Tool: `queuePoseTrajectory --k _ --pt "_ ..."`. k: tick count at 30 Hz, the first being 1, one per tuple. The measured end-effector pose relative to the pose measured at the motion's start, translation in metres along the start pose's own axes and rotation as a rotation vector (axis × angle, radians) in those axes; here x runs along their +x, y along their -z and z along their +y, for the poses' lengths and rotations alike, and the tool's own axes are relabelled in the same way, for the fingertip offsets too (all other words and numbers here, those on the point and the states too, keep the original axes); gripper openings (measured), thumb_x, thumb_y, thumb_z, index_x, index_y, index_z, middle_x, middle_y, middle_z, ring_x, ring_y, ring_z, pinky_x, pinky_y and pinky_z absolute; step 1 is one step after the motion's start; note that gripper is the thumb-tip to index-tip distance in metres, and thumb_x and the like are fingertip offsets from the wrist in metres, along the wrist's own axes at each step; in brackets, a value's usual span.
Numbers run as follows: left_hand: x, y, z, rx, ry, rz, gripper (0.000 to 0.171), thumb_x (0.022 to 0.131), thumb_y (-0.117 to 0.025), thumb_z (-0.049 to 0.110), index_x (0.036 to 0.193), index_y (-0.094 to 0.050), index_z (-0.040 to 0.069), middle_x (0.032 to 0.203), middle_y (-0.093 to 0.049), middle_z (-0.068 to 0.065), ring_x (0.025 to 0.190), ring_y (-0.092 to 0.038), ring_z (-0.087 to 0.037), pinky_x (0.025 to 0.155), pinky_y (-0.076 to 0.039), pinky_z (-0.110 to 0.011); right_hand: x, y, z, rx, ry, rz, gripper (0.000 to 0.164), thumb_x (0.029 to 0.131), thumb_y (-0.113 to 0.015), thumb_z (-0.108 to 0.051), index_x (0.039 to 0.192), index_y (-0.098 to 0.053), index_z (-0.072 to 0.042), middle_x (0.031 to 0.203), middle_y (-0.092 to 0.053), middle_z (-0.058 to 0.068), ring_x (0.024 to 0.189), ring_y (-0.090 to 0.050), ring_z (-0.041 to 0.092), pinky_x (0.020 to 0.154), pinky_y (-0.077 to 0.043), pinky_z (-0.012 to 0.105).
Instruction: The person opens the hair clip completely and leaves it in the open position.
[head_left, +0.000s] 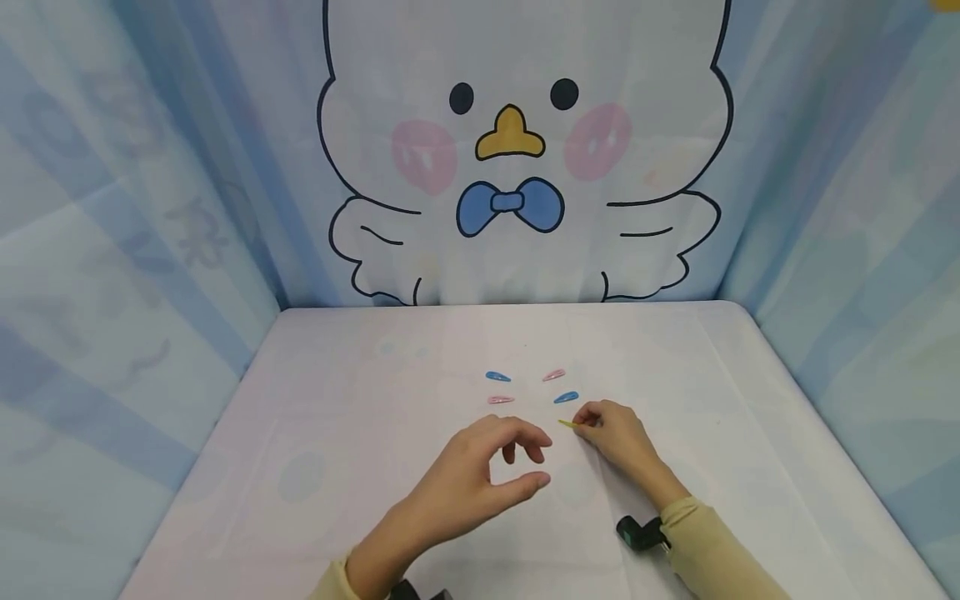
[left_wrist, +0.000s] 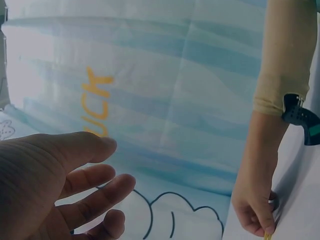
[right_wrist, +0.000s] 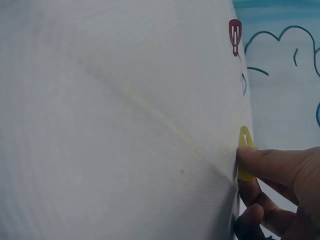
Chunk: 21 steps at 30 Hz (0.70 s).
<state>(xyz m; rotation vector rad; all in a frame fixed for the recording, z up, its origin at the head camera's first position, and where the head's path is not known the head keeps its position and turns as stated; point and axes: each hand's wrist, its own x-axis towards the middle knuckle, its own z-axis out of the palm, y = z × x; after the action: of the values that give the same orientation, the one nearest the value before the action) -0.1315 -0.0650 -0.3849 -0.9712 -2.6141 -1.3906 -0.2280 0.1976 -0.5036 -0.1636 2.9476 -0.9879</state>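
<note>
Between thumb and fingers, my right hand (head_left: 618, 437) pinches a yellow snap hair clip (right_wrist: 244, 136), its narrow end sticking out past the fingertips. The fingers cover part of the clip's wide end in the right wrist view. My left hand (head_left: 483, 471) is raised to the left of it, holding nothing, thumb apart from its loosely bent fingers. Just beyond the hands lie a blue clip (head_left: 498, 377) and a pink clip (head_left: 501, 400) on the left. Another pink clip (head_left: 553, 375) and another blue clip (head_left: 566, 397) lie on the right, the blue one nearest my right hand.
A pale cloth covers the table (head_left: 337, 358). Behind it hangs a curtain (head_left: 517, 250) with a cartoon duck, and blue striped curtains (head_left: 135, 275) close off both sides. A black wrist device (head_left: 639, 533) sits by the right sleeve.
</note>
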Motion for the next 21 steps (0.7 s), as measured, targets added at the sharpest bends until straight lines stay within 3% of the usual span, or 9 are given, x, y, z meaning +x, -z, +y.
queuePoseTrajectory --k 14,21 --pt "0.0029 -0.0006 -0.0024 0.001 0.048 -0.003 0.029 0.093 -0.078 0.024 0.12 -0.069 0.027 0.1 -0.069 0.017 0.088 -0.055 -0.003 0.079 -0.049 -0.024 -0.0029 0.0014 -0.0005 -0.05 -0.01 0.008 0.004 0.097 -0.07 -0.018 0.099 -0.07 -0.014 0.092 -0.073 0.005 0.078 -0.06 0.018 0.071 -0.047 0.036" --pt "0.0062 -0.0014 -0.0066 0.009 0.062 -0.006 0.026 0.094 -0.077 0.026 0.119 -0.069 0.027 0.101 -0.07 0.015 0.088 -0.055 -0.003 0.079 -0.049 -0.024 -0.005 0.0057 -0.0062 -0.023 -0.033 -0.011 0.004 0.101 -0.062 -0.015 0.105 -0.064 -0.013 0.086 -0.071 0.001 0.07 -0.054 0.016 0.065 -0.042 0.031"
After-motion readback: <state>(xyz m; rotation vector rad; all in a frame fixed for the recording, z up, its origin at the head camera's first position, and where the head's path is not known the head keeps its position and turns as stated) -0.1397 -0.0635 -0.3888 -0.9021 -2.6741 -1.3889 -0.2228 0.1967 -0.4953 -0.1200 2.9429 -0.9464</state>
